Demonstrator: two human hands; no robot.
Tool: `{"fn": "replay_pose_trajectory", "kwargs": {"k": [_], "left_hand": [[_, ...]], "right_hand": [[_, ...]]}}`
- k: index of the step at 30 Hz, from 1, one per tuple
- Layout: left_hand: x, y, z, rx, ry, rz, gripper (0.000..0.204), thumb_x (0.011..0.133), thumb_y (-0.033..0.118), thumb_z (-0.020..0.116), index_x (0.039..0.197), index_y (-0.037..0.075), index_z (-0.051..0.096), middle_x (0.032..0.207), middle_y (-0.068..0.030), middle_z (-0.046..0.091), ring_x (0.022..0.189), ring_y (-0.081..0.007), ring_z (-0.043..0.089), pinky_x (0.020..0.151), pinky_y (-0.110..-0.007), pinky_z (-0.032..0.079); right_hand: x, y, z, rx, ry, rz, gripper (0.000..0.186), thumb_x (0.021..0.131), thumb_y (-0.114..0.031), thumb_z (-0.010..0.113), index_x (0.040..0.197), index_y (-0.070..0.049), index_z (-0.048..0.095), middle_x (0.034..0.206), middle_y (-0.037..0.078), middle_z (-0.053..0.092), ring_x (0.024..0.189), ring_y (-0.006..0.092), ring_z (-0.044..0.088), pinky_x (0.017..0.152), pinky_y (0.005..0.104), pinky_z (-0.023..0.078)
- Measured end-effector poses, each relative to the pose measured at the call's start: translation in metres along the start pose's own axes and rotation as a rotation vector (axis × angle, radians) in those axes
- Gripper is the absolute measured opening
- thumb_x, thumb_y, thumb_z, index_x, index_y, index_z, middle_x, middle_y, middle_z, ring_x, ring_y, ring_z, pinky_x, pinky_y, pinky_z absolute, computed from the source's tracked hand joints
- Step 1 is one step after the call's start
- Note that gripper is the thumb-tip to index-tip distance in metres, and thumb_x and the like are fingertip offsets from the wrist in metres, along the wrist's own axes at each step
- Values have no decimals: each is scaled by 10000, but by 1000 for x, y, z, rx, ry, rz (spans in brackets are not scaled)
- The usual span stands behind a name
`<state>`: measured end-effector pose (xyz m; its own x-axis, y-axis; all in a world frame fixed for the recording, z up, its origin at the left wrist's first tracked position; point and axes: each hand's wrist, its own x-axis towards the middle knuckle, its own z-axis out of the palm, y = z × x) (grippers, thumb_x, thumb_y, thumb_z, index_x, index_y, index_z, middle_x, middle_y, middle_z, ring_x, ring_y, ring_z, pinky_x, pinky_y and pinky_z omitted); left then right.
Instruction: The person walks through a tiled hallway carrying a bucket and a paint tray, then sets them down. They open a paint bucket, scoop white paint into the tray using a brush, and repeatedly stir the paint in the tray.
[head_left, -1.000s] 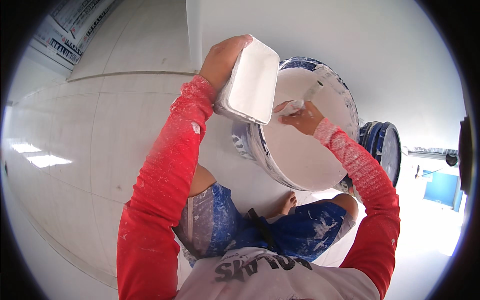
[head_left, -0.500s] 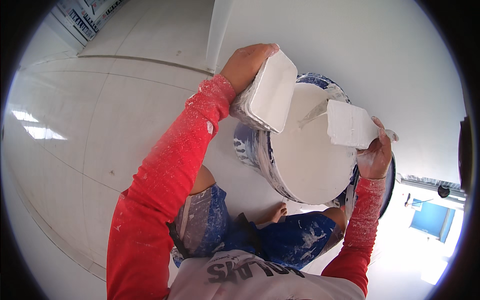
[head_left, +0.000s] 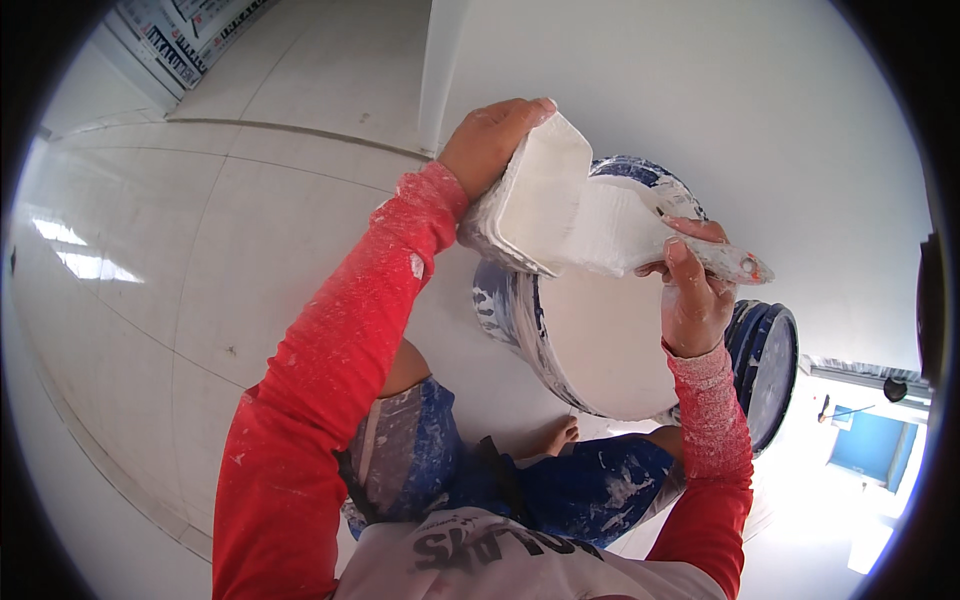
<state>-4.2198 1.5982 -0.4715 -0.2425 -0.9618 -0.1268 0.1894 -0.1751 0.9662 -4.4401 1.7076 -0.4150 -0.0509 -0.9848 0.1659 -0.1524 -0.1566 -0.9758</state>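
Here's the right hand (head_left: 697, 298), fingers pinching the brush (head_left: 620, 232) over the bucket (head_left: 512, 315), the left hand (head_left: 494, 142), fingers clamping the tub (head_left: 486, 226) above that bucket's left rim, where steady holding should limit drips.

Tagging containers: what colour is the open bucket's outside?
The bucket is dark blue, smeared with white, best seen in the head view.

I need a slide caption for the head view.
At a bucket of white paint, the left hand holds a rectangular tub, the right hand a wide, white-coated brush.
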Motion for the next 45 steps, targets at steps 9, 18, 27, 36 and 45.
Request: {"fn": "replay_pose_trajectory", "kwargs": {"k": [9, 18, 27, 36, 45], "left_hand": [[0, -5, -1, -29, -23, -29, 425, 878, 442, 547, 949, 33, 636, 878, -65, 648, 791, -167, 584, 759, -291, 458], [6, -9, -4, 94, -18, 21, 483, 888, 525, 496, 992, 67, 609, 893, -53, 621, 789, -147, 571, 734, -289, 467], [6, -9, -1, 48, 2, 23, 479, 896, 467, 514, 902, -3, 603, 857, -82, 634, 768, -176, 556, 760, -315, 449], [1, -2, 0, -15, 6, -42, 446, 876, 444, 538, 916, 8, 622, 832, -67, 642, 771, -176, 578, 758, -304, 456], [5, -4, -2, 91, -3, 51, 468, 885, 427, 525, 1077, 15, 636, 1010, -101, 660, 906, -198, 604, 830, -297, 458]], "right_hand": [[-19, -8, -39, 0, 59, 1, 320, 829, -203, 663, 1071, -9, 582, 954, 83, 592, 807, 150, 588, 691, 284, 501], [-10, -27, -54, 37, -82, -216, 354, 840, -151, 667, 1135, 9, 557, 991, 145, 650, 777, 210, 643, 689, 320, 529], [25, -18, -27, -444, -701, -641, 344, 667, -33, 789, 998, -80, 710, 1134, 173, 647, 965, 313, 656, 797, 356, 541], [26, -8, -39, -376, -779, -573, 327, 673, -104, 791, 992, -116, 723, 1131, 132, 656, 966, 289, 650, 802, 347, 531], [24, -24, -60, -288, -825, -448, 310, 667, -45, 799, 959, -117, 727, 1099, 134, 668, 963, 281, 654, 795, 350, 531]]}}
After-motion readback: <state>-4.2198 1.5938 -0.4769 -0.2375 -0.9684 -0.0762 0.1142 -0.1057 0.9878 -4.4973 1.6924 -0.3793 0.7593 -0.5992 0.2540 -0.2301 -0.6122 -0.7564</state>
